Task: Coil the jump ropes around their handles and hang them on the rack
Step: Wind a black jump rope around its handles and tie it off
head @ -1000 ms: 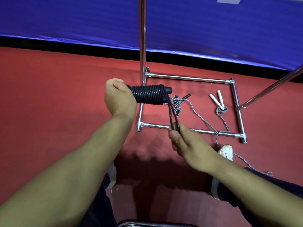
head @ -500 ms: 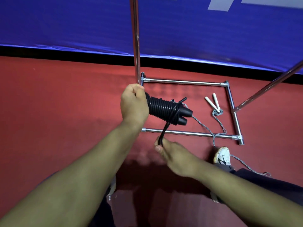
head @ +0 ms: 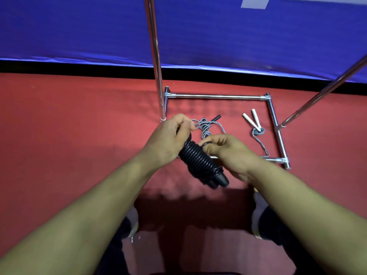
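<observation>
Black coiled jump rope (head: 198,158) gripped by left hand (head: 168,141), right hand (head: 228,151) pinching.

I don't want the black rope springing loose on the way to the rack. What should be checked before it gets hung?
1. Coil tight on the handles: black jump rope wound in close turns. Ok.
2. Handle end held: left hand grips the upper end. Ok.
3. Loose end secured: right hand pinches it at the coil; whether it is tucked, cannot tell.
4. Hanging bar reachable: only the rack base and uprights show. Cannot tell.
5. Floor underfoot: grey jump rope lies uncoiled inside the base. Not ok.
</observation>
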{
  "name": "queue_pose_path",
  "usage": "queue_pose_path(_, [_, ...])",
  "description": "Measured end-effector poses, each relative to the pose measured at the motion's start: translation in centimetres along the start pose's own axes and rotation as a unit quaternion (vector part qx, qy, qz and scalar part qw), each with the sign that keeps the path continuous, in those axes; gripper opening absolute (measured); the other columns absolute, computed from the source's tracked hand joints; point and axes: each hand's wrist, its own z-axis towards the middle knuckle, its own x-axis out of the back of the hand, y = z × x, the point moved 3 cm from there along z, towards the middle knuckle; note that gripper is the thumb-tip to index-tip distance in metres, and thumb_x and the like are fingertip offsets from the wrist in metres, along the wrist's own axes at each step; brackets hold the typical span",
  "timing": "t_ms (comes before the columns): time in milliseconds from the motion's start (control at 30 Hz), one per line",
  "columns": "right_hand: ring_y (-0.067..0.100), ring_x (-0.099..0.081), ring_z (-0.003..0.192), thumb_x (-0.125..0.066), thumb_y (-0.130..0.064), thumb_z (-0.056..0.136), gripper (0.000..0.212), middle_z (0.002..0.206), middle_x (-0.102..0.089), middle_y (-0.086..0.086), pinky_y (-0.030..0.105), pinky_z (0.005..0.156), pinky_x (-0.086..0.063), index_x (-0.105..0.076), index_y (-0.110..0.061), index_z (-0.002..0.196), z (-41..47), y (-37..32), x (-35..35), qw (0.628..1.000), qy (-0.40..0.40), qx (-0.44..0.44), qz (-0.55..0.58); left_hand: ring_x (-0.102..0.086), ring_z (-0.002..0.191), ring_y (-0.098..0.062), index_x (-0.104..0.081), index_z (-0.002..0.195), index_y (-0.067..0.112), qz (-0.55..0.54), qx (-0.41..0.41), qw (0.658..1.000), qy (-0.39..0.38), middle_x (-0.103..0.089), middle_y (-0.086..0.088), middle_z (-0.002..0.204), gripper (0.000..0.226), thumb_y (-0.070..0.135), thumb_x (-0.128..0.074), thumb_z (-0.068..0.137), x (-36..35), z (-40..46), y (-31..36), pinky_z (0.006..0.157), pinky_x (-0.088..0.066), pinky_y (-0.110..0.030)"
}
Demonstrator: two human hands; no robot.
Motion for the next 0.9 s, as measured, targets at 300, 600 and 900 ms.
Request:
queue_pose_path(300, [0.011, -0.044, 0.037, -0.055, -0.009, 0.097, 0.029, 0.051, -0.044, 0.001, 0.020, 0.036, -0.040, -0.046, -0.011, 0.070, -1.4, -0.2, -3.1, 0.950, 0.225, -0.018, 0.214, -0.056, 0.061, -0.016, -0.058, 0.077, 0.020, -0.324, 0.293, 0.891, 0.121, -0.056, 0.000, 0.070, 0.031, 0.048, -0.069, 0.086, -3.0, -1.1, -0.3, 0.056, -0.046, -0.021])
queue_pose_path(600, [0.013, -0.059, 0.064, -0.058, -0.008, 0.092, 0.015, 0.058, -0.060, -0.003, 0.023, 0.057, -0.042, -0.059, -0.015, 0.077, -1.3, -0.1, -2.0, 0.988, 0.140, -0.033, 0.057, -0.050, 0.061, -0.018, -0.056, 0.077, 0.016, -0.227, 0.267, 0.928, 0.123, -0.053, 0.002, 0.066, 0.035, 0.048, -0.063, 0.091, -3.4, -1.4, -1.0, 0.063, -0.044, -0.032])
queue_pose_path(900, [0.012, -0.066, 0.067, -0.056, -0.003, 0.082, 0.022, 0.063, -0.062, 0.005, 0.021, 0.070, -0.058, -0.078, -0.008, 0.084, -1.5, -0.8, -2.0, 0.966, -0.044, -0.042, 0.250, -0.052, 0.057, -0.021, -0.058, 0.066, 0.018, -0.318, 0.304, 0.892, 0.107, -0.055, -0.001, 0.061, 0.037, 0.046, -0.066, 0.089, -2.8, -1.7, -1.0, 0.062, -0.046, -0.035])
